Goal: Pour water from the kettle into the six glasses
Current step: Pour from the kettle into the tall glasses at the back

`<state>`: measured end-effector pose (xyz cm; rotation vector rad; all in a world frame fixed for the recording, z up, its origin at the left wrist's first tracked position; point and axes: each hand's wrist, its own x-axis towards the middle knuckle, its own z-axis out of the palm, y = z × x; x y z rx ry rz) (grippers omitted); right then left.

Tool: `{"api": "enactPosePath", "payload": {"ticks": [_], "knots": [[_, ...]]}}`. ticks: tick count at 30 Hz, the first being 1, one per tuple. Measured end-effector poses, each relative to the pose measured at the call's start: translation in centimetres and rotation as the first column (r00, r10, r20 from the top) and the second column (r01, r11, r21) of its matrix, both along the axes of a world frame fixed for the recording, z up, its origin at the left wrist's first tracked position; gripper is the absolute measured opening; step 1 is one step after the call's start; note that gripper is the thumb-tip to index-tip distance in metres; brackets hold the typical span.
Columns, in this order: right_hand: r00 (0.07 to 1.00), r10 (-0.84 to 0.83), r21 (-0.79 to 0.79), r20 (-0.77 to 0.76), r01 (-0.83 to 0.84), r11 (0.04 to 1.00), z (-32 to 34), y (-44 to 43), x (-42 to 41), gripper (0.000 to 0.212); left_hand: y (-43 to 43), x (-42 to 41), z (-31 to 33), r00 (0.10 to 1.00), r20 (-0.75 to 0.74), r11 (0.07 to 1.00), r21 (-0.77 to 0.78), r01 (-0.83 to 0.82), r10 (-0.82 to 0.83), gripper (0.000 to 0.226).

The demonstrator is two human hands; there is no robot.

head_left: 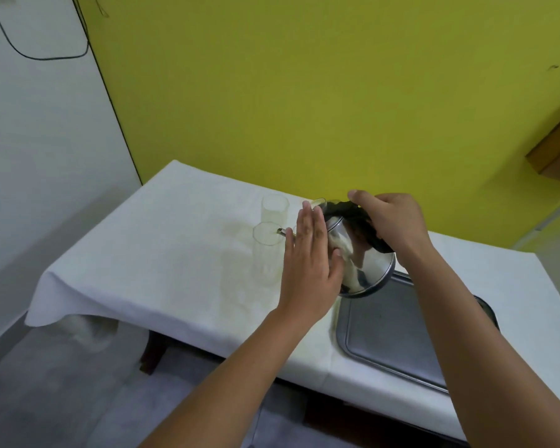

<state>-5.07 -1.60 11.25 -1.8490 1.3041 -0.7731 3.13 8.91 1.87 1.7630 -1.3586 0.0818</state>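
A shiny steel kettle (362,263) is tipped to the left above the white-clothed table (162,273). Its thin spout (282,232) reaches over the rim of a tall clear glass (265,253). My right hand (392,221) grips the kettle's black handle from above. My left hand (307,263) lies flat, fingers straight, against the kettle's left side. A second clear glass (274,210) stands just behind the first. Another glass rim shows faintly behind my left hand; further glasses are hidden.
A metal tray (398,337) lies on the table at the right, under the kettle's base, with a dark round object (488,310) at its far edge. The table meets a yellow wall (304,92) behind. A wooden shelf (556,150) projects at the right.
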Motion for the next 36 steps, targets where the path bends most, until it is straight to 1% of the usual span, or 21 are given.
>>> {"api": "enactPosePath", "payload": {"ticks": [8, 13, 17, 23, 25, 30, 36], "knots": [[0.996, -0.026, -0.053, -0.089, 0.021, 0.998, 0.4, 1.0, 1.6, 0.06, 0.4, 1.1, -0.6, 0.998, -0.061, 1.0, -0.008, 0.011, -0.012, 0.065], [0.993, -0.078, -0.046, -0.087, 0.074, 0.996, -0.4, 1.4, 1.3, 0.058, 0.5, 1.5, -1.2, 0.997, -0.051, 0.999, 0.001, 0.052, -0.051, 0.065], [0.992, -0.075, -0.059, -0.101, 0.069, 0.996, -0.6, 1.7, 1.6, 0.053, 0.7, 1.9, -1.7, 0.996, -0.046, 0.997, -0.001, 0.076, -0.076, 0.065], [0.991, -0.077, -0.067, -0.107, 0.07, 0.995, -0.2, 1.9, 1.9, 0.056, 0.7, 2.0, -1.3, 0.995, -0.052, 0.996, -0.024, 0.085, -0.086, 0.063], [0.992, -0.062, -0.067, -0.109, 0.055, 0.996, -0.2, 2.0, 2.1, 0.054, 0.7, 1.6, -1.1, 0.995, -0.048, 0.996, -0.041, 0.08, -0.082, 0.062], [0.991, -0.064, -0.089, -0.12, 0.054, 0.995, -0.3, 2.1, 2.6, 0.057, 0.4, 1.2, -1.0, 0.991, -0.117, 0.995, -0.075, 0.059, -0.067, 0.063], [0.983, -0.064, -0.11, -0.174, 0.045, 0.993, -0.1, 1.8, 2.8, 0.053, 0.2, 0.9, -1.1, 0.99, -0.132, 0.996, -0.08, 0.029, -0.04, 0.063]]}}
